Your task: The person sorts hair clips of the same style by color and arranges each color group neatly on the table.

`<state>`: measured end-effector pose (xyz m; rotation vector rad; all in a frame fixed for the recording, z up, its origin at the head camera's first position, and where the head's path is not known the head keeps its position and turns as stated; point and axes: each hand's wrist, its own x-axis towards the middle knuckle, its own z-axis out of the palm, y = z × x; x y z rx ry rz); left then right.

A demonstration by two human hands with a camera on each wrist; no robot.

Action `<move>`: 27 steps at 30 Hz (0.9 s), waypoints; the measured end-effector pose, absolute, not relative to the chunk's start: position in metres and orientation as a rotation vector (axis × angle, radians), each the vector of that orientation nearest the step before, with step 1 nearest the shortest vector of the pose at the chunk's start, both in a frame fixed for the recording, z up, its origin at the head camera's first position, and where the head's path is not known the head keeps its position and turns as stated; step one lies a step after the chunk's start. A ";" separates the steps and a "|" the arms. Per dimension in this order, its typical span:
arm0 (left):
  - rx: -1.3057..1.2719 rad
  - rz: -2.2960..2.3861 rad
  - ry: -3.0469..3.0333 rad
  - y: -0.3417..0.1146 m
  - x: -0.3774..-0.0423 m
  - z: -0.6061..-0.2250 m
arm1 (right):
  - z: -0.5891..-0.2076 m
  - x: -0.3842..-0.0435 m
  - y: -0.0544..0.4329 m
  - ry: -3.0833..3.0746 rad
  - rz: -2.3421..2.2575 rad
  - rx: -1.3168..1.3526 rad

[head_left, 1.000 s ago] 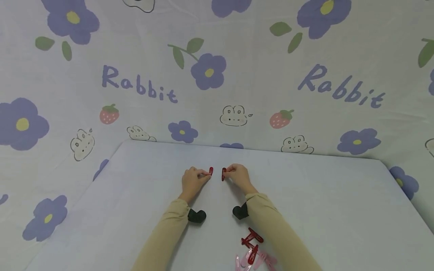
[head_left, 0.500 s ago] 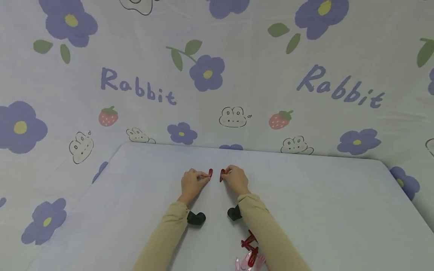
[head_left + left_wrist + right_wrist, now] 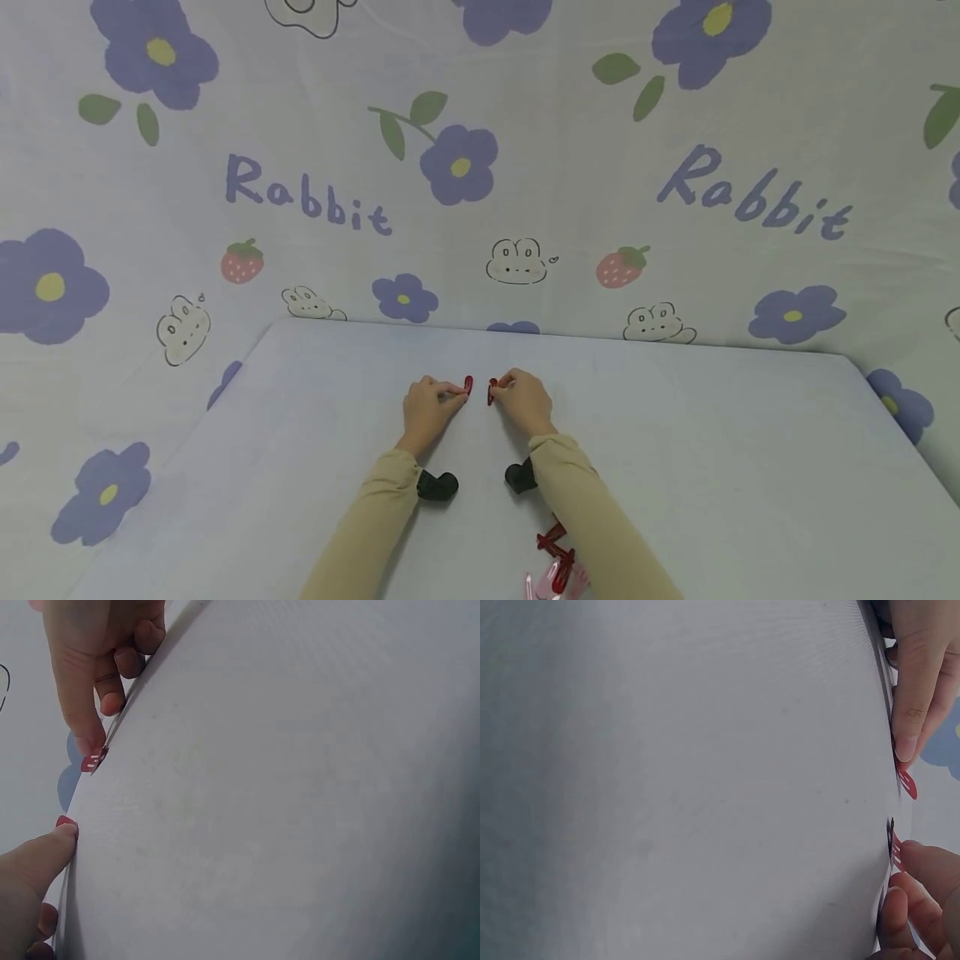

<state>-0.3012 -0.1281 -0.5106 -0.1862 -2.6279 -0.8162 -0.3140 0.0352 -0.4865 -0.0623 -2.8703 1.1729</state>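
Near the far side of the white table, my left hand (image 3: 431, 412) pinches a red snap hair clip (image 3: 468, 384) between thumb and fingertips. Facing it, my right hand (image 3: 525, 403) pinches a second red snap hair clip (image 3: 492, 392). Both clips stand roughly parallel, with a small gap between them. In the left wrist view, the right hand's clip (image 3: 92, 762) shows white marks, while the left hand's thumb covers most of its clip (image 3: 66, 820). The right wrist view shows the left hand's clip (image 3: 907, 784) jutting past the fingertips.
A loose pile of red hair clips (image 3: 564, 570) and pink hair clips (image 3: 547, 578) lies at the near edge, partly hidden by the right sleeve (image 3: 592, 508). Dark wrist straps (image 3: 438, 486) show on both forearms. Behind the table (image 3: 712, 433) hangs a flowered cloth (image 3: 555, 167).
My right hand has moved slightly left with its clip, narrowing the gap to the left hand's clip. The right forearm now covers more of the pile. My left hand stays almost still.
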 end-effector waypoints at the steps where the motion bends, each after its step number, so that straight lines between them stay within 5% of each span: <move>1: -0.187 -0.813 -2.625 -0.128 -0.301 -0.511 | -0.486 -0.313 0.036 -2.866 1.175 -0.049; 27: -0.171 -0.805 -2.620 -0.127 -0.305 -0.515 | -0.471 -0.299 0.066 -2.770 1.648 0.164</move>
